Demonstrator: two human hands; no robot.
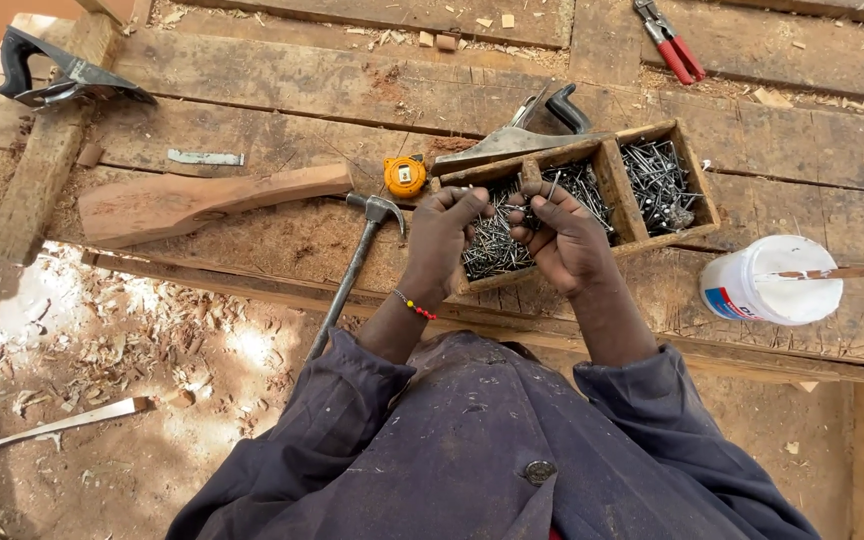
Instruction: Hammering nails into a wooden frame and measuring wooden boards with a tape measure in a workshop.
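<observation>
Both of my hands hover over a wooden divided box (614, 190) full of nails (497, 245) on a rough workbench. My left hand (444, 235) is curled, fingers picking at nails over the near compartment. Close beside it, my right hand (564, 235) pinches a few nails between its fingertips. A second compartment further right holds more nails (657, 180). A beaded bracelet (414, 306) circles my left wrist.
A hammer (357, 262) lies left of the box, next to a shaped wooden piece (192, 200) and a yellow tape measure (405, 176). A hand plane (522, 135) rests behind the box. White tub (770, 282) at right; red pliers (670, 40) far back; another plane (57, 75) far left.
</observation>
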